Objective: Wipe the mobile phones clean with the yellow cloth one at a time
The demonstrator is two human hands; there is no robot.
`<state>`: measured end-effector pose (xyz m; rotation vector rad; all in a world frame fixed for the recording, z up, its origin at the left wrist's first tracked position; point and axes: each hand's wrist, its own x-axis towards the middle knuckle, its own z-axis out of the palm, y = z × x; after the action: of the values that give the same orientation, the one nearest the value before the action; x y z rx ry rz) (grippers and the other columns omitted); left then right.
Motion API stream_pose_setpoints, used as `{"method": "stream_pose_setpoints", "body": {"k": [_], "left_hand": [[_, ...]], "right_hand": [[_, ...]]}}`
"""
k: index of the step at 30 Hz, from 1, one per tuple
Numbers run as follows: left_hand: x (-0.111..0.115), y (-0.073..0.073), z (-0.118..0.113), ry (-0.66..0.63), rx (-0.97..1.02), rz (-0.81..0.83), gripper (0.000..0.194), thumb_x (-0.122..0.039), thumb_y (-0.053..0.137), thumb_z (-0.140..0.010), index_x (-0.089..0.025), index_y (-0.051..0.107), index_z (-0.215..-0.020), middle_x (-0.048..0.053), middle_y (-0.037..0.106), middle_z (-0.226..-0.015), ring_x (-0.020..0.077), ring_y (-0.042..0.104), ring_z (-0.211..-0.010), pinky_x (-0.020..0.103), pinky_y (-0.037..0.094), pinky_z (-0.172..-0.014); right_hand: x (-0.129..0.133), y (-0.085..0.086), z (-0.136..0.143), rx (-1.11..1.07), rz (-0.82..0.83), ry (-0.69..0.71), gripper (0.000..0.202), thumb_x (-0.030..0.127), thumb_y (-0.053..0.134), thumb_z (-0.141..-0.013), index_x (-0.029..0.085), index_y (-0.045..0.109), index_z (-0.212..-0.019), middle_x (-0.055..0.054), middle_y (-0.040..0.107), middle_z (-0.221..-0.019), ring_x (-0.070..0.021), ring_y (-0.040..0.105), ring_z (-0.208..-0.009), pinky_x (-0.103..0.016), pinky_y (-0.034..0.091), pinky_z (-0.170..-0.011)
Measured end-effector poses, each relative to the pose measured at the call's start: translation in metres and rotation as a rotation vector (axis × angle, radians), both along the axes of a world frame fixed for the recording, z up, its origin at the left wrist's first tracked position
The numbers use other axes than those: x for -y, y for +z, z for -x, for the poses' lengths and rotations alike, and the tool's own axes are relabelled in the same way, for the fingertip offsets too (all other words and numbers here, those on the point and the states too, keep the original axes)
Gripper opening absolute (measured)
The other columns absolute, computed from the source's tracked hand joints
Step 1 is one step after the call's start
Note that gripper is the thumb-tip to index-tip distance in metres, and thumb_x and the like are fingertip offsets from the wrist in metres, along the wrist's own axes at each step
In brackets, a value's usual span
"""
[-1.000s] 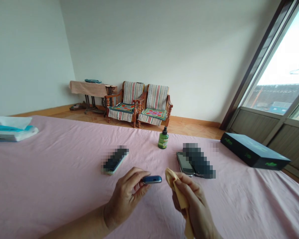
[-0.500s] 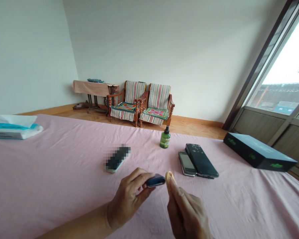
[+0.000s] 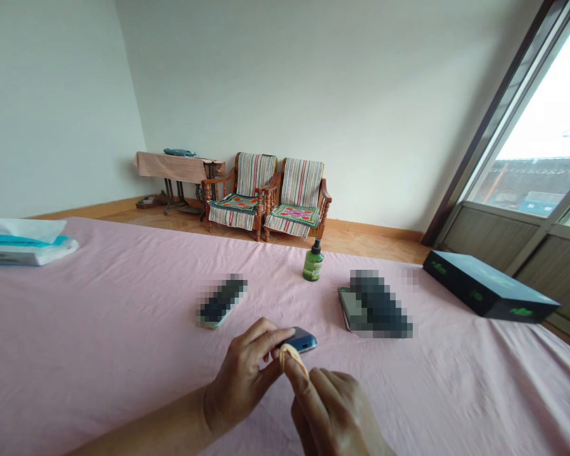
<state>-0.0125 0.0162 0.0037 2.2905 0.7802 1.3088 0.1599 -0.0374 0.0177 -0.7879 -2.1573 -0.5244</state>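
Note:
Between the thumb and fingers of my left hand (image 3: 247,361) is a small dark blue phone (image 3: 304,341), held above the pink sheet. My right hand (image 3: 332,405) is closed on a folded yellowish cloth (image 3: 292,354), its index finger pressing on it. The cloth lies against the near edge of the phone, close to my left thumb. Part of the phone is covered by my left fingers and the cloth.
Beyond my hands stand a green spray bottle (image 3: 313,261), a blurred phone (image 3: 222,303) to the left and blurred dark devices (image 3: 382,307) to the right. A black box (image 3: 489,285) lies far right, a tissue pack (image 3: 26,247) far left, all on the pink sheet (image 3: 123,316).
My right hand has moved left with the cloth, from the phone's right end to its near edge. The phone has tilted slightly in my left hand.

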Motion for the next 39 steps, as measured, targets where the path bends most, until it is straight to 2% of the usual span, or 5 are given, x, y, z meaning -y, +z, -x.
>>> {"method": "stream_pose_setpoints", "body": {"k": [6,19,27,35,39], "left_hand": [[0.000,0.003,0.000,0.048,-0.026,-0.010,0.024,-0.027,0.058,-0.092,-0.020,0.060,-0.115,0.003,0.055,-0.084,0.0132,0.055,-0.068,0.023,0.046,-0.062],[0.000,0.002,0.000,0.026,-0.046,-0.066,0.026,-0.031,0.053,-0.094,-0.019,0.059,-0.117,0.003,0.056,-0.082,0.0138,0.057,-0.068,0.023,0.049,-0.062],[-0.003,-0.004,0.003,-0.030,-0.119,-0.086,0.029,-0.026,0.053,-0.094,-0.023,0.054,-0.122,0.003,0.057,-0.088,0.0148,0.058,-0.073,0.024,0.051,-0.067],[-0.003,-0.006,0.002,-0.221,-0.365,-0.050,0.043,-0.008,0.056,-0.083,-0.027,0.053,-0.122,0.004,0.059,-0.112,0.0199,0.060,-0.102,0.028,0.051,-0.089],[-0.002,-0.003,0.002,-0.159,-0.439,-0.039,0.059,-0.026,0.079,-0.067,-0.026,0.055,-0.120,0.006,0.058,-0.119,0.0268,0.058,-0.107,0.035,0.049,-0.094]], "right_hand": [[-0.004,0.000,-0.018,-0.141,0.022,-0.015,0.052,0.002,0.044,-0.085,0.003,0.038,-0.137,-0.001,0.058,-0.057,-0.0131,0.050,-0.044,-0.025,0.038,-0.042],[-0.003,0.002,-0.011,-0.168,-0.003,0.005,0.036,0.002,0.046,-0.083,0.004,0.047,-0.119,-0.001,0.060,-0.058,-0.0134,0.052,-0.043,-0.025,0.041,-0.044],[0.003,0.002,-0.009,-0.274,0.197,-0.025,0.024,0.004,0.041,-0.081,0.017,0.054,-0.097,0.000,0.062,-0.064,-0.0137,0.059,-0.050,-0.025,0.046,-0.053],[-0.011,-0.003,-0.022,-0.512,0.444,0.007,0.025,0.008,0.043,-0.083,0.018,0.056,-0.101,-0.003,0.069,-0.079,-0.0127,0.068,-0.069,-0.019,0.050,-0.063],[-0.016,-0.008,-0.024,-0.458,0.604,-0.038,0.024,0.008,0.046,-0.081,0.017,0.062,-0.097,-0.003,0.070,-0.076,-0.0112,0.064,-0.060,-0.017,0.046,-0.057]]}}
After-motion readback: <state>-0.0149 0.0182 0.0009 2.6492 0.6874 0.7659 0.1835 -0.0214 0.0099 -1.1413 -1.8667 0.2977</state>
